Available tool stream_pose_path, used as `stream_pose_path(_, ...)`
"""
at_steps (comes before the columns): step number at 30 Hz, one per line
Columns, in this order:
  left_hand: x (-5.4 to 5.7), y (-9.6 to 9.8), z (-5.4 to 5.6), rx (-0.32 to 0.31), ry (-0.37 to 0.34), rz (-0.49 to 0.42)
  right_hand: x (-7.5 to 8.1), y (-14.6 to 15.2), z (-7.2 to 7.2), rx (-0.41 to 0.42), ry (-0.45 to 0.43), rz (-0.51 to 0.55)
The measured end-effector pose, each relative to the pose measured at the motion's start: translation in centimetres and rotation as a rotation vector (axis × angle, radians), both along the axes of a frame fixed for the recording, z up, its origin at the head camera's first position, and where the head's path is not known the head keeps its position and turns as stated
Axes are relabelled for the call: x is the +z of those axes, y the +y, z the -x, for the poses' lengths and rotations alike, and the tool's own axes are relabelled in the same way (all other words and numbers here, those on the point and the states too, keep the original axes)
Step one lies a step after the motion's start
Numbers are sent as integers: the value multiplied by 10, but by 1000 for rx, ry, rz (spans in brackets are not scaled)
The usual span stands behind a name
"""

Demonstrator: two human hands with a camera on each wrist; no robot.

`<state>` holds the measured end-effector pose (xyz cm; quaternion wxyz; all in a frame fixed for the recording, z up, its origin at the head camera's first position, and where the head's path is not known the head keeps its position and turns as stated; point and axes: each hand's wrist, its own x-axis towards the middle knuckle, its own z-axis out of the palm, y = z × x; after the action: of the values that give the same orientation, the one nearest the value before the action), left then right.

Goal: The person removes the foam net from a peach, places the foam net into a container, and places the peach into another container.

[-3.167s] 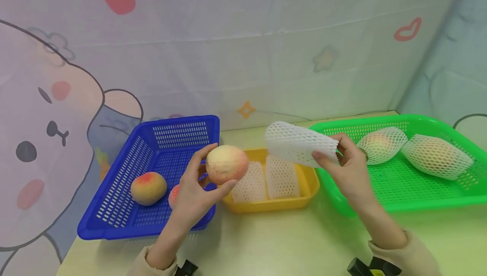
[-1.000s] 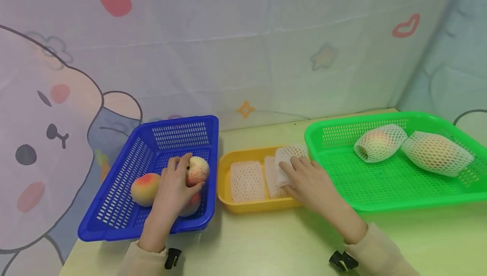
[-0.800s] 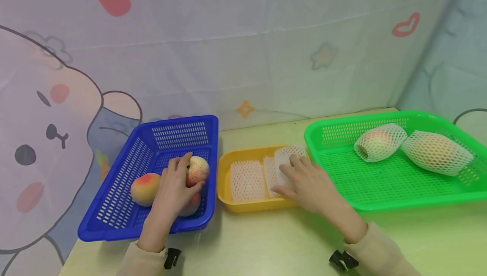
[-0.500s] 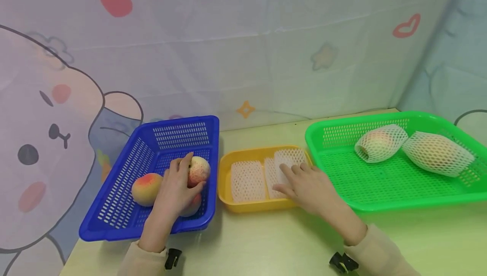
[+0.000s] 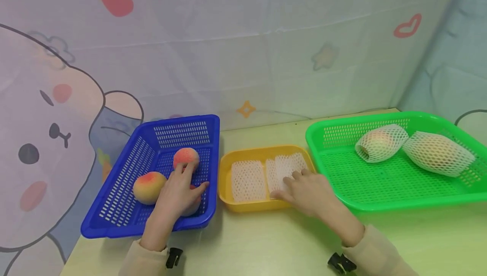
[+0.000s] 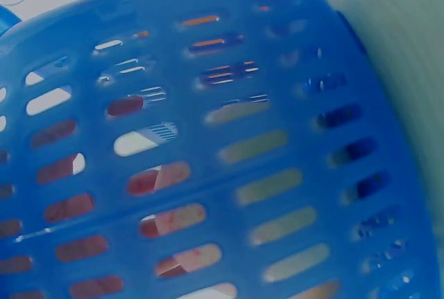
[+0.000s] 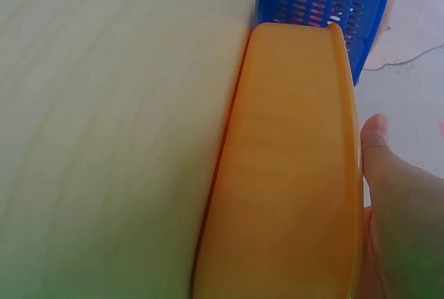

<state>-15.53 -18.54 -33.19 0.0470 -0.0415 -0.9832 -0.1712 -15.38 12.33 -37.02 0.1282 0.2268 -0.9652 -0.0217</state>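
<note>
In the head view, my left hand point(image 5: 176, 193) reaches into the blue basket point(image 5: 216, 157). Its fingertips overlap the front of a pinkish peach point(image 5: 186, 157), while the thumb points away to the right. Partly under that hand lies a second peach point(image 5: 194, 207), and a yellow-red peach point(image 5: 148, 188) sits to its left. My right hand point(image 5: 310, 193) rests its fingers on a white foam net sleeve point(image 5: 288, 162) in the yellow tray point(image 5: 262, 205). That sleeve lies partly over another. A separate foam net sleeve point(image 5: 248, 181) lies flat in the tray's left half.
On the right, a green basket point(image 5: 365, 187) holds two net-wrapped peaches, one wrapped peach point(image 5: 380, 140) beside the other. The light wooden table point(image 5: 262, 242) runs along the front. A printed cloth point(image 5: 228, 47) hangs behind.
The left hand brought a peach back into the blue basket; that peach now sits farther back and the thumb has spread. The right hand laid its foam net sleeve down in the yellow tray.
</note>
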Motion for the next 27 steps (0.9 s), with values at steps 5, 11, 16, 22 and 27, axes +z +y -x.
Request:
stream_pose_path(5, -1, 0, -1, -14, 12, 11, -1, -4, 1, -36, -110, 14)
stream_pose_path(11, -2, 1, -1, -17, 12, 14, 1, -6, 2, -60, -160, 21)
stream_pose_path(16, -2, 2, -3, -9, -4, 4, 1, -7, 2, -73, -176, 33)
stream_pose_path(22, -2, 3, -3, -5, 0, -1, 2, -7, 0, -73, -177, 46)
stream_pose_path(27, -1, 4, -4, -1, 2, -6, 6, -5, -3, -52, -151, 55)
